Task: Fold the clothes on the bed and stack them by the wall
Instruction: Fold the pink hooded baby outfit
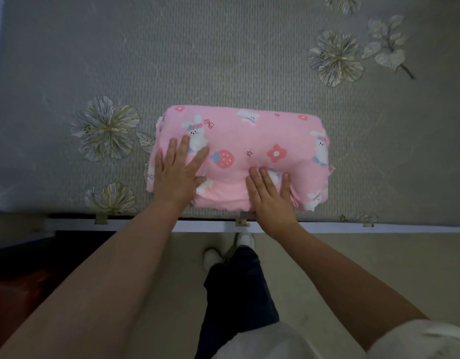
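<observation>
Pink garment (252, 141), printed with rabbits, strawberries and flowers, folded into thick rectangular bundle, laid on grey floral bed mat (223, 60) near front edge of bed. Left hand (178, 174) laid flat on bundle's left part, fingers straight and spread. Right hand (271, 196) pressed flat on bundle's near edge, fingers straight, close together. Nothing gripped by either hand. White bed frame edge (353, 227) seen just below bundle.

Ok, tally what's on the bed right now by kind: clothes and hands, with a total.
Folded pink garment: 1
Hands pressing flat on it, left hand and right hand: 2
Loose unfolded clothes in view: 0
Total: 3
</observation>
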